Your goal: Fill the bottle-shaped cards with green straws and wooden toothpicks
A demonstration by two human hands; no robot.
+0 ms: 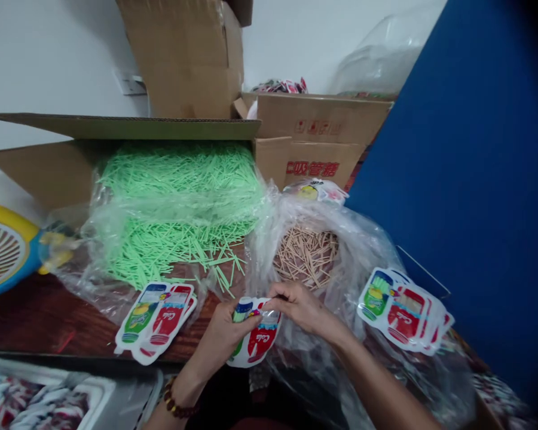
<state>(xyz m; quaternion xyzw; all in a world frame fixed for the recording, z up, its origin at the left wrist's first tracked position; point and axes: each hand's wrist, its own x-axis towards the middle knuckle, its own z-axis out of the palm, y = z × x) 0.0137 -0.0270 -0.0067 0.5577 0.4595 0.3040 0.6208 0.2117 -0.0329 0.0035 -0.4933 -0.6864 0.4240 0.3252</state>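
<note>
A bottle-shaped packet printed green and red with "Cola" (263, 341) is held at the table's front edge. My left hand (226, 337) grips its left side, thumb lying across the front. At the packet's top edge, my right hand (293, 301) pinches with thumb and forefinger. Behind my right hand, brown sticks (305, 254) lie in a clear plastic bag. Green sticks (179, 185) fill a plastic-lined box to the left, some spilling onto the table. Similar packets (155, 319) lie left of my hands, and a fanned stack of packets (406, 310) lies at the right.
A yellow and blue fan (4, 254) stands at the far left. Cardboard boxes (323, 119) line the back. A blue panel (466, 179) rises at the right. At the lower left sits a white container (101, 397) of wrapped items.
</note>
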